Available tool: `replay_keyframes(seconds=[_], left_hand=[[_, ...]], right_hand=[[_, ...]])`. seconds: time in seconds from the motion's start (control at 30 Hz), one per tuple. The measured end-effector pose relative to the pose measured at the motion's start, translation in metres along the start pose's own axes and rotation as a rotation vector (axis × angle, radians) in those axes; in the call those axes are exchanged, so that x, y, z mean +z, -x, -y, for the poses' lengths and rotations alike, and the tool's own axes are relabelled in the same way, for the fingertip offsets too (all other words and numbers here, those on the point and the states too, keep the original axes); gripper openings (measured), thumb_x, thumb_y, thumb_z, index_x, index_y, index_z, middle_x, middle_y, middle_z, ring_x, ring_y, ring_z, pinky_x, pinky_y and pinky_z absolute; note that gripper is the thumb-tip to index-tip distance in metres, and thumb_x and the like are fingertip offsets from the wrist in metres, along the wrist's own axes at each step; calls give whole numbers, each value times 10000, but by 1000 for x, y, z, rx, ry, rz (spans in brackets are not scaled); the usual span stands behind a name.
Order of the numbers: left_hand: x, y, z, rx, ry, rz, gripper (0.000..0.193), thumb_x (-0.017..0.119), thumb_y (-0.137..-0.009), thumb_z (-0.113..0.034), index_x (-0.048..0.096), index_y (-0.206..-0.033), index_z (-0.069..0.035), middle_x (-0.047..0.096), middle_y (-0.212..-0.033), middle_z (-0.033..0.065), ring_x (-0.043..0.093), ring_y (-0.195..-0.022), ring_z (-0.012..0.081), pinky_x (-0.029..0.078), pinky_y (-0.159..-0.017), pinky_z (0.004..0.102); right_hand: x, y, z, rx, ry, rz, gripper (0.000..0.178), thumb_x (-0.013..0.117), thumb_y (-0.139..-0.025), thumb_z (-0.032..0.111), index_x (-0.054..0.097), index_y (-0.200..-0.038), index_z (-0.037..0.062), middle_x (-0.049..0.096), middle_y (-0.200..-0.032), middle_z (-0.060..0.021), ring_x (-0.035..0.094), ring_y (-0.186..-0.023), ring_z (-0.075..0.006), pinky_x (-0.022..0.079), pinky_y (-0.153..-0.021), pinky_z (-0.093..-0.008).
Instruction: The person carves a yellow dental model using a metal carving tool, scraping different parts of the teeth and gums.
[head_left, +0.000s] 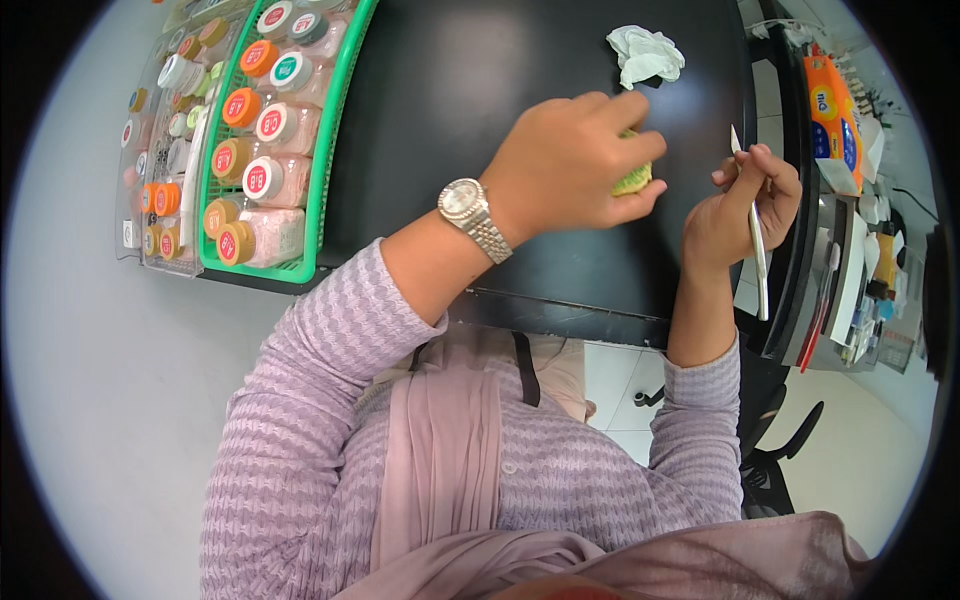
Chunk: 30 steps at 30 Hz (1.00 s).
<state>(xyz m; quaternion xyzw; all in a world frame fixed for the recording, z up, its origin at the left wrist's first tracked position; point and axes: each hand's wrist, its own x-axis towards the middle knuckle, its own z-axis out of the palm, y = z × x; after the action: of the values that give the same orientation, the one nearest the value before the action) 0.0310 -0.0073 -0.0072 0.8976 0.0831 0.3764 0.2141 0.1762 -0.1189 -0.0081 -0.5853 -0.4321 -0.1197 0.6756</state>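
My left hand (580,160), with a metal watch (463,203) on its wrist, is closed over the dark table. Its fingers wrap round a small yellow-green piece (635,180), mostly hidden; its kind cannot be told. To the right, my right hand (745,205) grips a slim metal knife (757,240), pinching it between thumb and fingers. The pointed blade stands up past the fingertips, and the handle hangs down below the palm. The two hands are apart, and the knife does not touch the yellow-green piece.
A crumpled white tissue (645,55) lies at the far right of the black table (430,110). On the left stands a green basket (330,130) of lidded jars, beside a clear organiser (150,210). An orange tissue pack (832,115) sits on the right-hand shelf.
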Motion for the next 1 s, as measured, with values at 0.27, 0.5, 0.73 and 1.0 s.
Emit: replay_keyframes(seconds=[0.27, 0.5, 0.73, 1.0], left_hand=[[5, 4, -13, 135, 18, 50, 235, 737, -678, -298, 639, -809, -129, 523, -834, -2, 541, -662, 157, 455, -548, 290], [17, 21, -5, 163, 272, -90, 246, 705, -693, -322, 620, -829, -135, 547, -856, 20, 550, -742, 179, 451, -584, 303], [-2, 5, -15, 156, 121, 153, 267, 697, -718, -300, 614, -867, -94, 533, -890, 48, 532, -794, 185, 451, -573, 313], [-12, 10, -21, 105, 319, 141, 264, 693, -760, -333, 591, -781, -90, 513, -826, 16, 537, -690, 170, 431, -526, 324]], right_hand=[[-2, -10, 28, -14, -87, -34, 688, 225, -899, 677, 445, -1073, 49, 596, -762, -105, 604, -637, -241, 538, -602, -311], [65, 11, 107, -251, 305, 974, 411, 710, -743, 374, 616, -943, 27, 665, -943, -105, 630, -928, -276, 483, -859, -394], [63, 28, 116, -278, 248, 1115, 468, 777, -650, 275, 590, -1027, 69, 627, -968, -94, 615, -934, -291, 455, -926, -424], [45, 16, 122, -323, 254, 1193, 393, 782, -616, 143, 568, -936, 61, 617, -942, -67, 596, -920, -268, 440, -831, -412]])
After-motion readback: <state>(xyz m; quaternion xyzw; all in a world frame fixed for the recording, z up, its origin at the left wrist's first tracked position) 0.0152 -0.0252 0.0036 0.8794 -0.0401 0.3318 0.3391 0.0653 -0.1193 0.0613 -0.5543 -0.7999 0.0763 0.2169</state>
